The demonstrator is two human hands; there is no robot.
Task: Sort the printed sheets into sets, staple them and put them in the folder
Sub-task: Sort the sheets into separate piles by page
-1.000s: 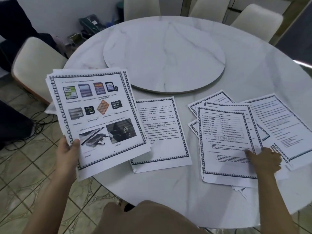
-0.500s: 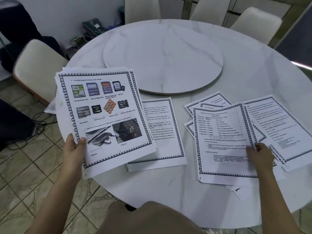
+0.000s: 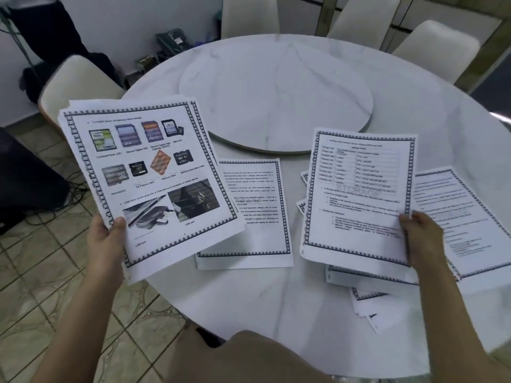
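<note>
Round white marble bench (image 3: 414, 106) filled most of the view, w/ a round turntable (image 3: 276, 87) of the same stone at its centre. Pale chairs (image 3: 439, 48) stood round the far edge, and one more chair (image 3: 74, 87) stood at the left over the tiled floor (image 3: 55, 272). Stack of printed sheets (image 3: 149, 172) was held up over the bench's left edge, tilted. Its top pg showed colour pics of memory cards & USB ports inside a patterned border. Table sheet (image 3: 359, 194), w/ a grid of rows & a faint STORAGE watermark, was held raised above a loose pile of sheets (image 3: 370, 275) on the bench's near right side. Text-only sheet (image 3: 257, 217) lay flat btwn the two, its left edge hidden behind the stack. Another text sheet (image 3: 464, 225) lay flat at far right. L hand (image 3: 106, 241) gripped the stack at its lower left corner, thumb on top. R hand (image 3: 423, 239) pinched the table sheet at its lower right edge, thumb on the face.
</note>
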